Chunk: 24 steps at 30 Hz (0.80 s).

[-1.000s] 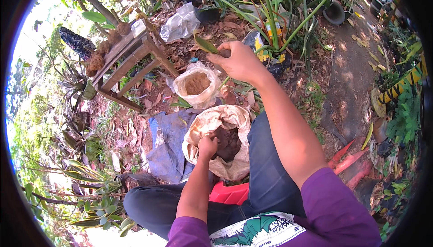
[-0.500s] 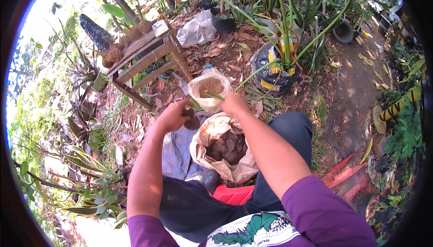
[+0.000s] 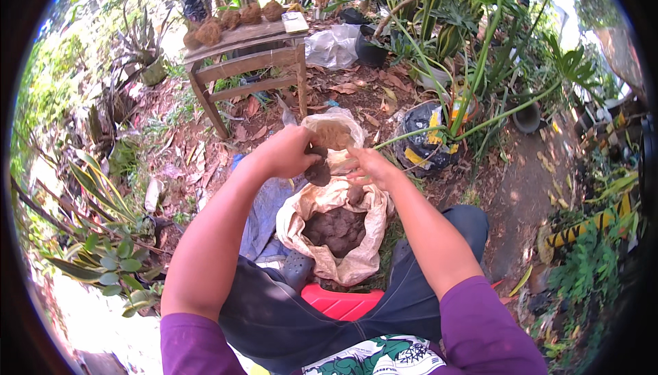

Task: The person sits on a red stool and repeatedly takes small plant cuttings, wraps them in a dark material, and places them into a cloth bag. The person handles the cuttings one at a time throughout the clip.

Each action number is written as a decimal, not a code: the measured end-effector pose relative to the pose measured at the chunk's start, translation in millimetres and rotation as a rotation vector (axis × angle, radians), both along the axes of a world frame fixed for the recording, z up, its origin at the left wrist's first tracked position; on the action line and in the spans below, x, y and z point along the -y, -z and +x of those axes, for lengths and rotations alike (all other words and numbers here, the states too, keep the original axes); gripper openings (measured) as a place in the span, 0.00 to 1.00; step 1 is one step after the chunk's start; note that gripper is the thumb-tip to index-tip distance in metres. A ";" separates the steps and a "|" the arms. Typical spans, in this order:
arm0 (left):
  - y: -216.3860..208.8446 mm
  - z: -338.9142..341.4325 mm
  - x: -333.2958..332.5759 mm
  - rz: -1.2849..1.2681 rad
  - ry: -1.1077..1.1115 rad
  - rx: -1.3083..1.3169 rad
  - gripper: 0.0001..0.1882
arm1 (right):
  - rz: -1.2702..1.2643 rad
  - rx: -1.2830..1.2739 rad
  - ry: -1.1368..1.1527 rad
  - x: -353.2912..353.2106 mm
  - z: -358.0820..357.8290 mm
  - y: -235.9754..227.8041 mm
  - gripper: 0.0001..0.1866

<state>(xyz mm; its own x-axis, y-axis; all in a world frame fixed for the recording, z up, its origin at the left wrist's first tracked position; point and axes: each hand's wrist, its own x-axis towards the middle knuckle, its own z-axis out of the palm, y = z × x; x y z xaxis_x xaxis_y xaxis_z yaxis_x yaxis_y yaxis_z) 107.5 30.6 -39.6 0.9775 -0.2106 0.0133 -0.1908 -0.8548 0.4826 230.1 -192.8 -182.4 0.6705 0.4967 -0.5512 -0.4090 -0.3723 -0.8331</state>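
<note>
My left hand (image 3: 289,153) is closed round a dark brown clump of soil (image 3: 317,171), held above the far side of an open sack. To the right of the clump is my right hand (image 3: 373,168), its fingers apart and nothing visible in them. Below both hands stands the pale woven sack (image 3: 291,228), its rim folded outward, with lumpy brown soil (image 3: 336,231) inside. Just beyond the hands stands a smaller whitish sack (image 3: 351,125) with tan fibrous material in it, partly hidden by my hands.
At the far left stands a wooden bench (image 3: 247,38) bearing several brown fibrous balls (image 3: 209,32). A plant in a black plastic wrapping (image 3: 419,128) grows on the right. Between my legs is a red plastic seat (image 3: 341,302). A blue-grey sheet (image 3: 264,214) lies left of the sack.
My right hand no longer holds the green leaf strip, and its fingers have opened. The left hand has moved right and up with the clump. The view has shifted.
</note>
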 end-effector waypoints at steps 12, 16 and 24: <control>-27.1 15.0 4.2 -0.569 -0.016 -0.277 0.17 | 0.419 0.214 -0.365 18.9 -43.3 -113.0 0.21; -31.1 20.8 5.6 -0.789 -0.020 -0.336 0.17 | 0.434 0.406 -0.369 30.7 -41.0 -125.0 0.17; -28.9 30.5 30.9 -0.855 0.027 -0.379 0.18 | 0.482 0.472 -0.269 45.0 -35.6 -141.6 0.17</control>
